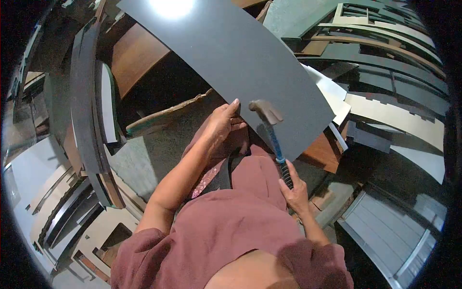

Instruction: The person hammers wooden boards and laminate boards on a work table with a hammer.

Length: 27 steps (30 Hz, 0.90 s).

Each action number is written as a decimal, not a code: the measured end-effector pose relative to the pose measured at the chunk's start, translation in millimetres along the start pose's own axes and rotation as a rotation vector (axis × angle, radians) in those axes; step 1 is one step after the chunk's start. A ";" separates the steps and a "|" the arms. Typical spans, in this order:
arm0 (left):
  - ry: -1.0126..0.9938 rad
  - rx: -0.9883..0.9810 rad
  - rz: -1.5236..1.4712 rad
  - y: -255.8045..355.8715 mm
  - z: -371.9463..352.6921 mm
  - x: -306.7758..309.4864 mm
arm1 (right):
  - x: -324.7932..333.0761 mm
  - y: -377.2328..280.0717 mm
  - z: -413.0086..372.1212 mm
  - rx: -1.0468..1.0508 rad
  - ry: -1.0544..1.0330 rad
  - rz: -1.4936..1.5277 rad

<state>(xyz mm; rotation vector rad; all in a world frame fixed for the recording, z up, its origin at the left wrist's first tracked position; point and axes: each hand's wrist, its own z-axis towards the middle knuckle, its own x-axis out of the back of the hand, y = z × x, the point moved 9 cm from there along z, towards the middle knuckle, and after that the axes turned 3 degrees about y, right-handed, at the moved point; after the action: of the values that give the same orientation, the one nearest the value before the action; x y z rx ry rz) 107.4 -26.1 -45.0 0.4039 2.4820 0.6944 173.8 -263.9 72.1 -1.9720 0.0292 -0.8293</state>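
A claw hammer (274, 132) with a blue shaft and black grip is in my right hand (295, 190), fingers wrapped round the grip. Its metal head overlaps the lower part of a large flat grey panel (240, 58) in this view. My left hand (224, 120) grips the near left edge of that panel, thumb at its top face and fingers bent under the edge. The panel stretches away from my lap, and a bright light reflects off its far end.
Brown wooden boards (137, 58) lie under and beside the panel. Long dark strips (85, 106) stand at the left. Stacked white cut-out pieces (399, 113) fill the right side, with a ribbed metal panel (387, 233) below. A rough-edged board (166, 113) lies near my left hand.
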 end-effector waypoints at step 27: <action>-0.018 0.080 0.044 -52.4 -22.5 -3.3 | 34.5 26.0 24.4 -0.118 0.295 0.113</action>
<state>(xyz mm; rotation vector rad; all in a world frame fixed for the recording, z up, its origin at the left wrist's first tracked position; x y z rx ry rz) 90.2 -79.4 -56.1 0.4934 2.4968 0.6069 222.0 -271.0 62.8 -1.9213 0.3662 -1.0564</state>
